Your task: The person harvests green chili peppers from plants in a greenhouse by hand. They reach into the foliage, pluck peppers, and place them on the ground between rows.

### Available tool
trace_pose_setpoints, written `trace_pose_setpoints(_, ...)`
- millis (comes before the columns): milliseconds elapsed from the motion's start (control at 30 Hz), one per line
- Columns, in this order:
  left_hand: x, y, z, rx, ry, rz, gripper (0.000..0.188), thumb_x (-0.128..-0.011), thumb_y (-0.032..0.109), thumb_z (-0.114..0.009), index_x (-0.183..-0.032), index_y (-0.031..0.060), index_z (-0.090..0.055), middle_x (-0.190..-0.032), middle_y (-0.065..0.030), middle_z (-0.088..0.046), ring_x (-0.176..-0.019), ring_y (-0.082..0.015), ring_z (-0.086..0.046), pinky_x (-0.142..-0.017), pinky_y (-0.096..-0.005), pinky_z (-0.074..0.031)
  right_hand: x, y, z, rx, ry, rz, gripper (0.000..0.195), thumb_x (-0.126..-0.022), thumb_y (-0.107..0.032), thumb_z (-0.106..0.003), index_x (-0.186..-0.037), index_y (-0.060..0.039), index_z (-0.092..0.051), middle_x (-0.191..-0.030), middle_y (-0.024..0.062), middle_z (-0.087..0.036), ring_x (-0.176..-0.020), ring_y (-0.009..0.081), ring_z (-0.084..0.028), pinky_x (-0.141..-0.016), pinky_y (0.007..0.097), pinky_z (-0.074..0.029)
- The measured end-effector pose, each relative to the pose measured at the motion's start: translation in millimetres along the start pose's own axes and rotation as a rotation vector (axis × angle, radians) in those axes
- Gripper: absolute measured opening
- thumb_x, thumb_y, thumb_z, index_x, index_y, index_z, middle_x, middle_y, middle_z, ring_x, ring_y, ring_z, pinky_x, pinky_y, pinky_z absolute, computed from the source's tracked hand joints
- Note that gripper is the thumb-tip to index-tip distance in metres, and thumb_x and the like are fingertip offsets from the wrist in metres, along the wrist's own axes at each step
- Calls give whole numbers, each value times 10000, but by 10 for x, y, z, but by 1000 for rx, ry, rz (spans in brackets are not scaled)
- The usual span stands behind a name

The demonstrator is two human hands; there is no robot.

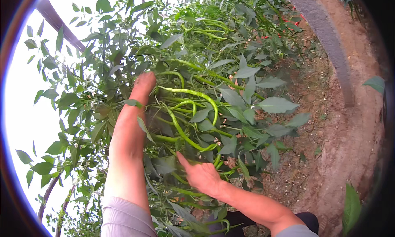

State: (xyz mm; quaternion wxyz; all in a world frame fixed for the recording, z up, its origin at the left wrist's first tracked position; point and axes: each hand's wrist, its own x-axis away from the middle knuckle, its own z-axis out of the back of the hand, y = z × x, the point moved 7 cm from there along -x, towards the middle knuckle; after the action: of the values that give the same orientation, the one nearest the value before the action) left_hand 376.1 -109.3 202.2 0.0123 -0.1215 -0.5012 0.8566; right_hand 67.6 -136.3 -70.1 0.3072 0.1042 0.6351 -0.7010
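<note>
A dense chili pepper plant [247,71] with long, thin green chili peppers [197,93] fills the middle of the view. My left hand [146,80] reaches deep into the leaves at the upper left of the peppers. Its fingers are hidden by foliage, so what it touches is unclear. Lower down, my right hand [202,176] has its index finger stretched towards the pepper stems and the other fingers curled. The palm faces away, and I cannot see whether anything is in it. A curved green pepper [182,132] hangs just above that fingertip.
Bare brown soil [311,163] runs along the right side. A grey curved band [330,42] crosses the upper right. Red peppers [290,20] show among far leaves. Dark curved poles [60,22] stand against bright light at left. My dark-clothed knee [308,221] is at the bottom.
</note>
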Motion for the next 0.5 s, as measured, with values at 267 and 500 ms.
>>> trace_pose_setpoints(267,27,-38,-390,-27,148,-249,300,-983,207,-478,-1227,81,-597,-1148,-193,-675,-1133,-378,-646,-951,-495,-519,45,87,113,21,-29,-29,925,-787,-87,-649,-1608,-103,-225,-750,200,-697,-614,420,-665,-591,535,-528)
trace_pose_setpoints(500,-131,-198,-602,-209,160,-154,249,-966,165,-515,-1113,73,-694,-1111,-139,-712,-1135,-322,-659,-894,-490,-552,38,81,100,28,-7,-5,924,-781,-89,-656,-1604,-96,-235,-733,199,-694,-606,413,-667,-583,531,-527)
